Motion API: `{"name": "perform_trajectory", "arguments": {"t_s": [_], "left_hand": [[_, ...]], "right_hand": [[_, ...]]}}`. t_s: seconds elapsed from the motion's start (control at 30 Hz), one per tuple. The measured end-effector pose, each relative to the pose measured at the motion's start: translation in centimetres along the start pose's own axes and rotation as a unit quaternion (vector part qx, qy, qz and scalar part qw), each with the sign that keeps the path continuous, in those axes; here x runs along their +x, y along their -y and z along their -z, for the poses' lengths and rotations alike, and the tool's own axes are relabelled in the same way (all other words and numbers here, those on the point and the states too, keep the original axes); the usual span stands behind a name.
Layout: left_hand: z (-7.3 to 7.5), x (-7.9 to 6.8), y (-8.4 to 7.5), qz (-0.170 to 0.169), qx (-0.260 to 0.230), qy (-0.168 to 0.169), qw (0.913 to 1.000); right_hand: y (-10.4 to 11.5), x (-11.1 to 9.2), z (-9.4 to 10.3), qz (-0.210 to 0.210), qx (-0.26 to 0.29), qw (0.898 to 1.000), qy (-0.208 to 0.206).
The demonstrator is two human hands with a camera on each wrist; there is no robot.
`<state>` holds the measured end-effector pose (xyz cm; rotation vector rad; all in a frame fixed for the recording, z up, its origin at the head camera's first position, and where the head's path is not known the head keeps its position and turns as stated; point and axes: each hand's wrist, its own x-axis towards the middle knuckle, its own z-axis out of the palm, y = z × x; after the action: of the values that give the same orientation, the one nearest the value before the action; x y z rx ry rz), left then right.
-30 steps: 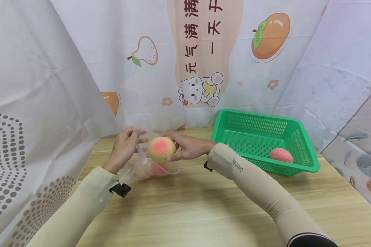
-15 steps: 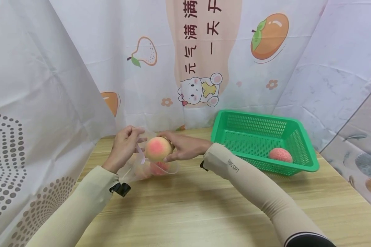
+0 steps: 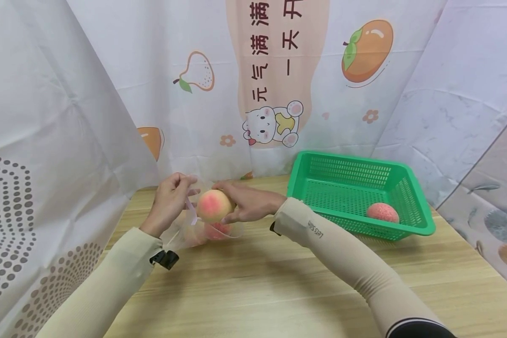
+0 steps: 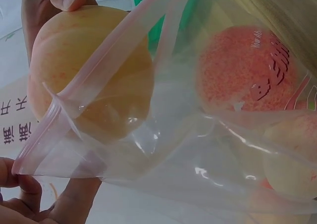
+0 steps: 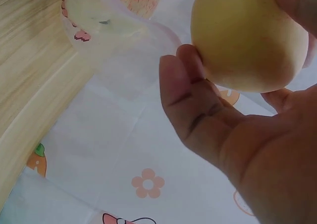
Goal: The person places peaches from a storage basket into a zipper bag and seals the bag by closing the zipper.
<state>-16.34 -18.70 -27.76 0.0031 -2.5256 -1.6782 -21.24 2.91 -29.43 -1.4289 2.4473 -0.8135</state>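
My left hand (image 3: 171, 202) pinches the pink-edged mouth of a clear zip bag (image 4: 183, 164), holding it up at the left of the table. In my right hand (image 3: 255, 203) is a yellow peach (image 3: 214, 205) with a pink blush, gripped between thumb and fingers right at the bag's mouth. Seen from the left wrist, the bag's edge band crosses in front of this peach, and part of it shows through the film. Inside the bag lie a red speckled round fruit (image 4: 242, 70) and pale peaches (image 4: 294, 154), partly hidden by print and folds.
A green perforated basket (image 3: 359, 162) stands at the back right, with one red speckled round fruit (image 3: 382, 212) in its front right corner. The wooden table (image 3: 253, 291) ends at a printed white curtain (image 3: 211, 112) behind and at the left.
My right hand has shifted slightly left and down with the peach, bringing it further toward the bag's mouth. My left hand has hardly moved, still holding the bag's edge.
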Motion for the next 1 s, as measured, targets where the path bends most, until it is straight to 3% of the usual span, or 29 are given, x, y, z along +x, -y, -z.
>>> {"name": "perform_trajectory", "arguments": {"t_s": [0.43, 0.7, 1.0], "left_hand": [[-0.1, 0.0, -0.2, -0.008, -0.003, -0.009, 0.9999], [0.3, 0.2, -0.2, -0.022, 0.005, -0.016, 0.9996], [0.5, 0.2, 0.0, -0.010, 0.009, -0.025, 0.9996]], "right_hand": [[0.8, 0.2, -0.3, -0.045, -0.040, 0.998, 0.003], [1.4, 0.5, -1.3, -0.083, -0.066, 0.993, -0.056], [1.2, 0.1, -0.9, -0.092, 0.000, 0.992, -0.082]]}}
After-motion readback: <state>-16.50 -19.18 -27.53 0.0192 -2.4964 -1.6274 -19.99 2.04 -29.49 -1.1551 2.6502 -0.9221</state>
